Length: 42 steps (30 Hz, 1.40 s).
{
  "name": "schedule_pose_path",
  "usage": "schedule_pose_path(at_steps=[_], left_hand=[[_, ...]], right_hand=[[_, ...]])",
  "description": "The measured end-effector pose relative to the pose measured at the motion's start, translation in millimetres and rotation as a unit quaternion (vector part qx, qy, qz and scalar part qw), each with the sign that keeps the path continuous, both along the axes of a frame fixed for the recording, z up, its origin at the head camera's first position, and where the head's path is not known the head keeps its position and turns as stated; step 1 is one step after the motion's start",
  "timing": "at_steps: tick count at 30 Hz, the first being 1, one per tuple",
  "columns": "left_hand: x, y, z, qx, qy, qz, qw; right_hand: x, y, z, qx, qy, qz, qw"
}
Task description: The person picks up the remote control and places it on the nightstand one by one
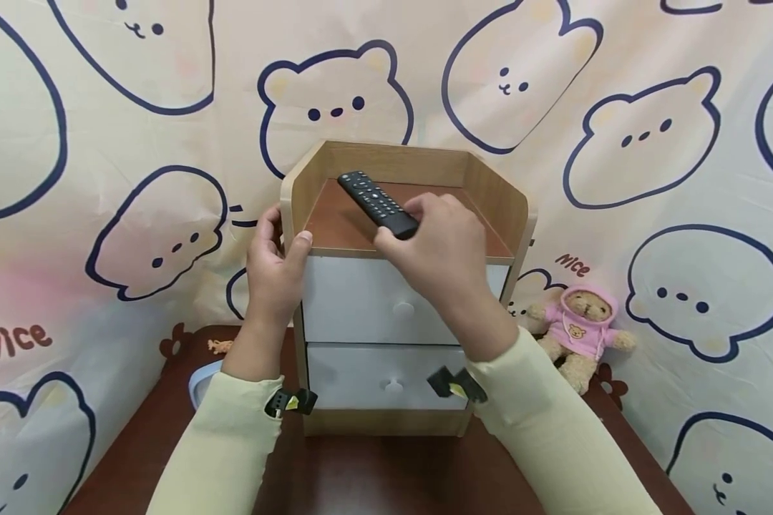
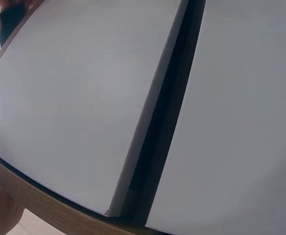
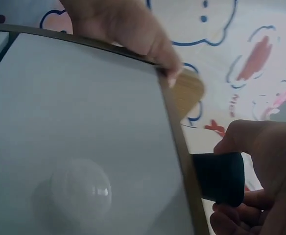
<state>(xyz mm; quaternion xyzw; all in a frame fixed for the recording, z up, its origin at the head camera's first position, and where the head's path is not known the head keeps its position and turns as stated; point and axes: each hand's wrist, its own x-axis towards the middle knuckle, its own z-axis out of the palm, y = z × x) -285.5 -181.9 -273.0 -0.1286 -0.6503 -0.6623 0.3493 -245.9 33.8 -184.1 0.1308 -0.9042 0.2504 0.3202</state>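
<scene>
A small two-drawer cabinet [image 1: 396,163] with wooden sides stands before me. My left hand [image 1: 273,268] grips its upper left side panel, with the thumb at the front edge and the fingers around the outside. Between thumb and fingers, my right hand [image 1: 447,250] pinches the near end of a black remote control [image 1: 368,196]. The remote slants over the brown top shelf [image 1: 335,225], its buttons facing up and its far end toward the back left. In the right wrist view, the remote's dark end [image 3: 219,178] shows just past the cabinet's front edge.
Below the shelf are an upper white drawer [image 1: 348,300] and a lower one [image 1: 348,375], each with a round knob. A teddy bear [image 1: 580,332] in a pink hoodie sits at right. A light-blue object [image 1: 202,379] lies at left on the brown table [image 1: 386,472].
</scene>
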Motion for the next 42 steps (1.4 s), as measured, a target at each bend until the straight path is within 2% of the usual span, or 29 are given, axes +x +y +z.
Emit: schedule_pose_path(at_steps=[6,11,21,25,27,29,30,33,35,37,38,40,42], left_hand=[[-0.6,0.5,-1.9,-0.003,0.005,0.006,1.0000],[0.9,2.0,-2.4,0.001,0.011,0.004,0.9999],[2.1,3.9,-3.4,-0.014,-0.005,0.011,0.9998],[2.1,3.9,-3.2,-0.014,-0.003,0.012,0.9998],[1.5,4.4,-4.2,-0.012,0.001,0.014,0.9998],[1.1,4.8,-5.7,-0.008,0.005,0.016,0.9998],[0.7,5.0,-6.4,-0.006,0.007,0.017,0.9998],[-0.3,5.7,-7.5,-0.003,0.008,0.015,0.9999],[-1.2,6.0,-7.3,-0.003,0.010,0.012,0.9999],[-2.0,5.7,-6.7,-0.004,0.014,0.008,0.9999],[-2.2,5.5,-6.3,-0.006,0.015,0.008,0.9998],[-2.5,4.5,-5.7,-0.008,0.016,0.009,0.9998],[-2.2,3.0,-5.6,-0.009,0.014,0.010,0.9998]], right_hand=[[-27.0,-36.6,7.7,0.062,-0.038,-0.018,0.997],[-38.7,-51.7,6.9,0.073,-0.050,-0.010,0.996],[-36.8,-50.8,0.0,0.106,-0.064,0.008,0.992],[-32.3,-43.6,-0.3,0.101,-0.068,0.034,0.992],[-27.2,-35.0,-7.2,0.079,-0.043,0.063,0.994],[-20.0,-20.5,-22.5,0.040,0.022,0.112,0.993],[-16.3,-10.5,-33.8,0.021,0.070,0.139,0.988],[-5.6,28.0,-77.7,-0.026,0.228,0.200,0.953],[1.1,58.0,-111.2,-0.040,0.286,0.205,0.935],[8.1,89.3,-145.5,-0.050,0.288,0.181,0.939],[12.4,105.1,-162.2,-0.056,0.264,0.161,0.949],[21.0,135.2,-194.7,-0.060,0.201,0.105,0.972],[30.4,163.8,-223.5,-0.058,0.113,0.039,0.991]])
